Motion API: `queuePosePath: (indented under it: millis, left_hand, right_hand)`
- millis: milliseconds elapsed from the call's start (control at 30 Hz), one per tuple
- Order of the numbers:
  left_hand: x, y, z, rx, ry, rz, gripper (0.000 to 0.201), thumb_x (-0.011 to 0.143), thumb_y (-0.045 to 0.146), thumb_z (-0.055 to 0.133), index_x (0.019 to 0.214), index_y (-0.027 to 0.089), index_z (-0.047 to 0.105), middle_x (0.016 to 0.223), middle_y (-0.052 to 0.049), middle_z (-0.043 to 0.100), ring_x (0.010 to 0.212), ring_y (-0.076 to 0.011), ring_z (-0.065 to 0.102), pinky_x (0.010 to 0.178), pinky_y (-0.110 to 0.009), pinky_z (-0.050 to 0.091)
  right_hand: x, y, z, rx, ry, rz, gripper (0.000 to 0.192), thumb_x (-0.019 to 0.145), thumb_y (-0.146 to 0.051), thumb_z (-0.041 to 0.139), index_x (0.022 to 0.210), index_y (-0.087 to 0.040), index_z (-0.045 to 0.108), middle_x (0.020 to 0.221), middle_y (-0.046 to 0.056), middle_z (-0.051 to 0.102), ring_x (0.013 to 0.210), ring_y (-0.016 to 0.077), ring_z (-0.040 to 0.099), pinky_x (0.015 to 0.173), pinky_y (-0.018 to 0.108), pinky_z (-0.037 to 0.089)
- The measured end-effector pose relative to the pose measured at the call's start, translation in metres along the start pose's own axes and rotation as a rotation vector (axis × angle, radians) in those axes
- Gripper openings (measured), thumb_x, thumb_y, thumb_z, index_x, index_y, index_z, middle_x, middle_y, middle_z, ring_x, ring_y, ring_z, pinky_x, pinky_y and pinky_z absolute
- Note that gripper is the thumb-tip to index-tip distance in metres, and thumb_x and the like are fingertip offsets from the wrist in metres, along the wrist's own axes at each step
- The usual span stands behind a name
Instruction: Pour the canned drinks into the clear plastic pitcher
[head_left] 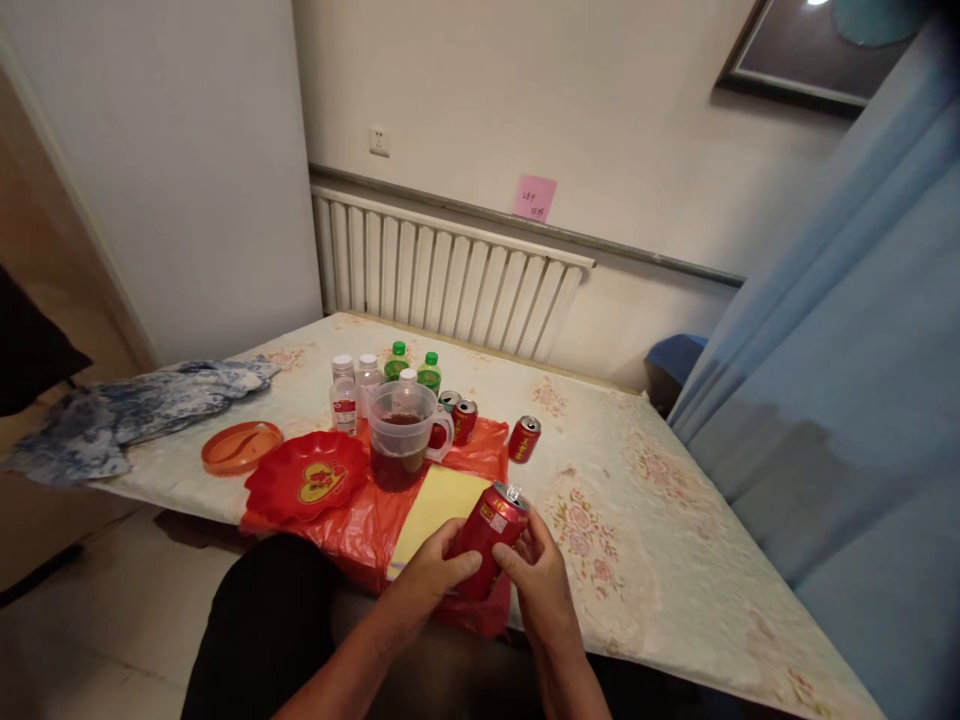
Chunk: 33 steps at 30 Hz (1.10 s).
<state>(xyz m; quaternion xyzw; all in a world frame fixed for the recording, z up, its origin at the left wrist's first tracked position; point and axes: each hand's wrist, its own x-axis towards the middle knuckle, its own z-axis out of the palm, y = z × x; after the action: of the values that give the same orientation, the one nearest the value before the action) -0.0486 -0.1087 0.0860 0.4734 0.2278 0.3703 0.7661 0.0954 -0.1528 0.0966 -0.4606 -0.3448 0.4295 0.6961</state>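
Just above the near edge of the bench (pixel 675 520), between my two hands, sits a red drink can (pixel 487 545), tilted with its top pointing up and away to the right. My left hand (pixel 433 575) is wrapped around the lower body of the can, fingers closed on it, and my right hand (pixel 541 580) is curled at the upper side, fingers close under the rim where the pull tab (pixel 514 494) stands raised. I judge the step in hand to be the opening of this can: the tab looks lifted, though I cannot tell whether the mouth is already broken through. Ahead of my hands, past a yellow sheet (pixel 439 505) lying on a red plastic bag (pixel 360 520), stands a clear pitcher (pixel 401 435) partly filled with dark liquid. Further ahead of it are two more cans (pixel 459 418) and a cluster of small bottles (pixel 375 380); another red can (pixel 524 439) stands alone ahead and slightly right. A red plate (pixel 307 480) lies ahead to the left. The next move, as I read it, calls for a firm left-hand hold while the right finishes the tab, keeping the can from tipping further over the bag.
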Motion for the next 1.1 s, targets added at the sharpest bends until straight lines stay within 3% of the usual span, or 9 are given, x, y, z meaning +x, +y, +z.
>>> queuePosePath:
  millis: [167,333,500,733,900,1100]
  left_hand:
    - [-0.001,0.002,0.002,0.060,0.023,0.011,0.048,0.073,0.037,0.075,0.113,0.014,0.060,0.107,-0.009,0.069,0.096,-0.0252,0.065,0.080,-0.032,0.049]
    - [-0.001,0.001,0.000,0.036,-0.043,-0.006,0.059,0.071,0.045,0.076,0.118,0.014,0.058,0.111,-0.011,0.068,0.097,-0.0264,0.065,0.082,-0.034,0.049]
    - [0.002,-0.002,-0.005,0.116,-0.102,0.040,0.069,0.070,0.042,0.079,0.127,0.016,0.052,0.122,-0.011,0.065,0.111,-0.0291,0.060,0.096,-0.039,0.045]
    - [0.005,-0.004,-0.010,0.272,-0.037,0.128,0.065,0.069,0.025,0.079,0.128,0.019,0.052,0.125,-0.007,0.064,0.116,-0.0278,0.058,0.102,-0.039,0.043]
    - [0.004,-0.004,-0.013,0.196,-0.056,0.131,0.069,0.068,0.027,0.079,0.130,0.017,0.050,0.128,-0.009,0.063,0.119,-0.0294,0.057,0.104,-0.040,0.042]
    - [0.006,-0.007,-0.013,0.234,0.011,0.176,0.068,0.069,0.028,0.079,0.129,0.017,0.050,0.131,-0.011,0.060,0.124,-0.0311,0.053,0.106,-0.041,0.041]
  right_hand:
    - [-0.001,-0.001,-0.001,-0.014,-0.009,0.000,0.074,0.058,-0.025,0.085,0.127,-0.019,0.059,0.123,0.011,0.068,0.115,0.0323,0.063,0.099,0.047,0.051]
    - [0.000,-0.001,-0.003,-0.031,0.004,0.001,0.074,0.058,-0.022,0.083,0.127,-0.018,0.057,0.127,0.012,0.066,0.118,0.0325,0.061,0.101,0.047,0.050]
    - [-0.001,-0.002,0.000,-0.048,-0.009,-0.001,0.076,0.055,-0.016,0.080,0.128,-0.018,0.056,0.128,0.012,0.065,0.120,0.0329,0.060,0.104,0.049,0.047]
    - [-0.005,-0.005,0.004,-0.094,-0.054,-0.008,0.076,0.054,-0.008,0.075,0.127,-0.019,0.058,0.131,0.010,0.063,0.124,0.0318,0.056,0.107,0.046,0.045]
    - [-0.006,-0.004,0.000,-0.064,-0.148,-0.024,0.073,0.060,-0.011,0.075,0.129,-0.021,0.056,0.133,0.009,0.062,0.125,0.0302,0.055,0.106,0.045,0.046]
    - [-0.005,-0.003,0.003,-0.166,-0.116,-0.027,0.076,0.059,-0.011,0.074,0.132,-0.019,0.055,0.131,0.010,0.063,0.123,0.0303,0.057,0.104,0.044,0.048]
